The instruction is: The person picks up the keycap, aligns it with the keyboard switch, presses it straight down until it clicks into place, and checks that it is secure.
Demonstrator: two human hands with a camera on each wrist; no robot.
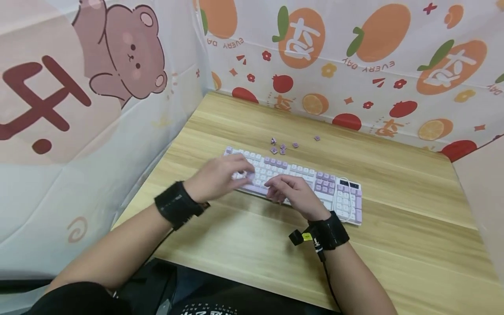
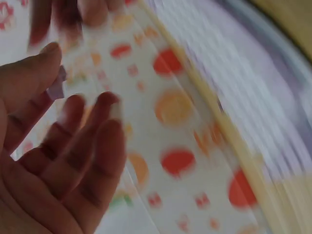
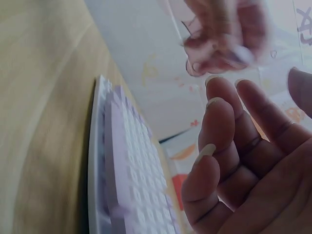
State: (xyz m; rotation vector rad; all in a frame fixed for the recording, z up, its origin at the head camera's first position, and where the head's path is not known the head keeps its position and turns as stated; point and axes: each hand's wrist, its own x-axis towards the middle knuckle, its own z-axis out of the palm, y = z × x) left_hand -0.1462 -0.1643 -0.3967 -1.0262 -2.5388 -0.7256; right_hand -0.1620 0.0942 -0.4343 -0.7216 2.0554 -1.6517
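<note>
A white and purple keyboard (image 1: 327,183) lies across the wooden table (image 1: 393,175). Both hands hover over its left half. My left hand (image 1: 246,168) is above the left keys. In the blurred left wrist view this hand (image 2: 68,78) pinches a small purple keycap (image 2: 56,87) between thumb and forefinger. My right hand (image 1: 275,186) is over the keyboard's front edge near the middle. In the right wrist view its fingers (image 3: 219,112) are loosely bent and hold nothing, with the keyboard (image 3: 126,161) beside them and the left hand (image 3: 224,39) beyond.
Several loose purple keycaps (image 1: 281,148) lie on the table just behind the keyboard. Printed cloth walls (image 1: 354,65) close in the table at the back, left and right. A white cable (image 1: 346,197) crosses the keyboard's right end.
</note>
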